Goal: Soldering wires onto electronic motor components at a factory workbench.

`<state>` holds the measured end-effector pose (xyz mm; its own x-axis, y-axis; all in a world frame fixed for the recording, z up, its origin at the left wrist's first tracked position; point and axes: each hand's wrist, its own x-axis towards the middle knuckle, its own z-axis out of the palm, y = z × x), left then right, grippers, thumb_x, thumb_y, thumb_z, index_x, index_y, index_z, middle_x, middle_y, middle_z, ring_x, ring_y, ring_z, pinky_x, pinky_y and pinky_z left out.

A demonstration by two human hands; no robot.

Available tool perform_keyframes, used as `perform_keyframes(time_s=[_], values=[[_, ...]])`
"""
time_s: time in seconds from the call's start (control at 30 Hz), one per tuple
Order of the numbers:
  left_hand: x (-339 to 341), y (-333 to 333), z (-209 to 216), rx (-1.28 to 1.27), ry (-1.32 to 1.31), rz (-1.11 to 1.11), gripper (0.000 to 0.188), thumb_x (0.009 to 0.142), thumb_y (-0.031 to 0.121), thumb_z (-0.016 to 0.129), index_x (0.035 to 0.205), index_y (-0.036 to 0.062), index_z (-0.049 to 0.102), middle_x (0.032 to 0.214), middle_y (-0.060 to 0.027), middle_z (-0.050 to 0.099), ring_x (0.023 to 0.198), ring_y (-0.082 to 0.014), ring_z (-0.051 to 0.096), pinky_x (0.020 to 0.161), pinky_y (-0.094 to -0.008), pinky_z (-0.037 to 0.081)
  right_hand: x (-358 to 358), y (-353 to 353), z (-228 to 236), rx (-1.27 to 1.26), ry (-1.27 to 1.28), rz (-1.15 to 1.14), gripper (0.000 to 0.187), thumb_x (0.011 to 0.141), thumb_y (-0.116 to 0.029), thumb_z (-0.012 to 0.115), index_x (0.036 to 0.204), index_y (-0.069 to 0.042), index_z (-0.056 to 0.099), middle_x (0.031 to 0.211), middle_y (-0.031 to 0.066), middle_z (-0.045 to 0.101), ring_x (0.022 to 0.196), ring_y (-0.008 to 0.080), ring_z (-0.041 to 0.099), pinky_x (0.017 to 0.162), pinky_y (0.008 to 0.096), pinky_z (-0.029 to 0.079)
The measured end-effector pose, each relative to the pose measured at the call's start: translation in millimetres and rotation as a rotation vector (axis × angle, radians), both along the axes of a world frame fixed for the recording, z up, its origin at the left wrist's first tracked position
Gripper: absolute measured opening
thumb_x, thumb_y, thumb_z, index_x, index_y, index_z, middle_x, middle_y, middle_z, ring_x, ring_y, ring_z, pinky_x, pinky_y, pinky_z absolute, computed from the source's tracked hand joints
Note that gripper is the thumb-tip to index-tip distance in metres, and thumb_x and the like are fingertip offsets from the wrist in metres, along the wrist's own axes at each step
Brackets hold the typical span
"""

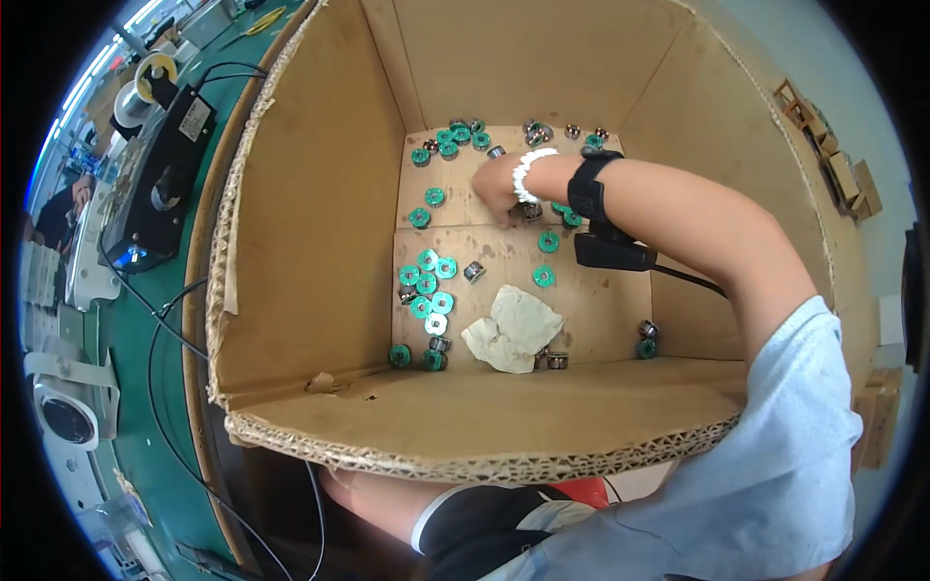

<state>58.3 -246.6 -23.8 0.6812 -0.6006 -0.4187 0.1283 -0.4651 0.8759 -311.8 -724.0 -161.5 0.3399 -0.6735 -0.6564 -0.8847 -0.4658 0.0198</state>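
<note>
My right hand (496,190) reaches down to the floor of a deep cardboard box (320,203). Its fingers are curled together and point down, and what they grip, if anything, is hidden. Right beside the fingertips lies a small round metal part (532,211). Small ring-shaped parts with green faces (548,242) lie just to the right and nearer to me. A white beaded band and a black strap with a small black device (614,252) are on my right arm. My left hand is out of sight.
More green-faced parts (428,283) cluster at the left of the box floor, others (460,136) at the far end. A crumpled pale sheet (516,327) lies near the close wall. On the left, a green bench (165,387) carries a black device (165,179) and cables.
</note>
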Motion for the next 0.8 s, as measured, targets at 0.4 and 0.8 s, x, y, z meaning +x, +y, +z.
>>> perform_keyframes(time_s=[0.4,0.8], values=[[5.2,0.1,-6.3,-0.201,0.078,-0.049,0.018,0.076,0.015,0.058,0.089,0.0021,0.053,0.092,-0.0088,0.053,0.089,-0.0182,0.05,0.076,-0.0291,0.04,26.9,88.6,-67.5,0.419,-0.194,0.481,0.03,0.047,-0.023,0.07,0.066,-0.004,0.06,0.06,0.0104,0.057,0.061,0.0253,0.056,0.051,0.0377,0.042],[15.1,77.2,8.3,-0.468,-0.068,0.382,0.006,0.075,0.005,0.054,0.072,0.001,0.054,0.075,-0.0065,0.054,0.066,-0.0103,0.045,0.062,-0.0216,0.036,12.5,23.9,72.9,0.259,-0.384,0.183,0.013,0.06,-0.013,0.053,0.057,0.0,0.053,0.051,-0.0025,0.049,0.047,0.008,0.04,0.044,0.0256,0.035]])
